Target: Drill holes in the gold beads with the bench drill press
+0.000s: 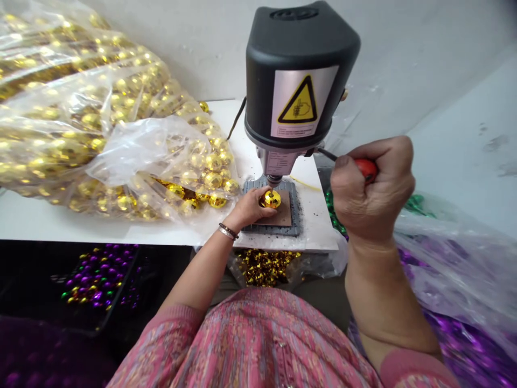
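My left hand (253,206) grips a faceted gold ball (272,200) between thumb and fingers, on a brown board (285,213) over the grey base plate (298,223) of a drill press (293,81). The drill bit (272,189) comes down to the top of the ball; whether it has entered the ball I cannot tell. Raised to the right of the machine, my right hand (374,186) is closed around the red knob (365,170) of the drill press's feed lever (326,154). Dark crumbs lie around the base plate.
A big clear bag of gold balls (133,134) covers the left of the white table (161,230). Gold pieces (266,268) fill a bag below the front edge. Purple and green beads (97,275) sit in a dark bin, lower left. Bags of purple items (464,345) stand at right.
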Demonstrator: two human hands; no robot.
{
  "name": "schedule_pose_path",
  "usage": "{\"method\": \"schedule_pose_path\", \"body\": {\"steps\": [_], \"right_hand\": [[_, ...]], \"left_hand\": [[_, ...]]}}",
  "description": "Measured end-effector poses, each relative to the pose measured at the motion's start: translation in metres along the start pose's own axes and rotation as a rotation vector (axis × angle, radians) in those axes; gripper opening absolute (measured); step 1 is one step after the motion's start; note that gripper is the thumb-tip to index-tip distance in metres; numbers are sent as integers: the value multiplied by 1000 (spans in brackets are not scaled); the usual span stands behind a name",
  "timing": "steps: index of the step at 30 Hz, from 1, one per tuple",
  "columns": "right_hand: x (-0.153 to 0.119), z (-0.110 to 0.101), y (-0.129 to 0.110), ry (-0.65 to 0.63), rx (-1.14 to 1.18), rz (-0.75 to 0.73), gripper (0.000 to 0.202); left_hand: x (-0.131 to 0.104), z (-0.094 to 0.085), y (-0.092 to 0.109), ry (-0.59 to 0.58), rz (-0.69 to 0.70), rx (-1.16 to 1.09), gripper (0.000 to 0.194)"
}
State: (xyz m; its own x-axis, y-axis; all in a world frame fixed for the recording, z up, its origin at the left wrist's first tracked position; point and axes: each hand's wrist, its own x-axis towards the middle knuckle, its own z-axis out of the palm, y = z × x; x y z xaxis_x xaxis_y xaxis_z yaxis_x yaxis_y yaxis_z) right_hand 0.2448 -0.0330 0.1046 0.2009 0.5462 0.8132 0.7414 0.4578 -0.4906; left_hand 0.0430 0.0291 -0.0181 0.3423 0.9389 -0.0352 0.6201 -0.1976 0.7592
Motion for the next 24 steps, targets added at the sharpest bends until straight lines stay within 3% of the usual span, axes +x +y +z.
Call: {"method": "schedule_pose_path", "body": {"steps": [5,10,18,24], "right_hand": [[0,2,2,-9,30,-9,13],[-9,1,6,9,-2,-88,14],[-28,8,14,98,-35,-217,3],[-38,16,19,135,-25,-217,4]], "left_hand": [[-1,-1,6,-5,12,9,62],[-1,-2,8,-33,36,-25,45],[-3,-3,10,-26,14,21,53],[-3,-1,9,-50,50,-15,43]]}}
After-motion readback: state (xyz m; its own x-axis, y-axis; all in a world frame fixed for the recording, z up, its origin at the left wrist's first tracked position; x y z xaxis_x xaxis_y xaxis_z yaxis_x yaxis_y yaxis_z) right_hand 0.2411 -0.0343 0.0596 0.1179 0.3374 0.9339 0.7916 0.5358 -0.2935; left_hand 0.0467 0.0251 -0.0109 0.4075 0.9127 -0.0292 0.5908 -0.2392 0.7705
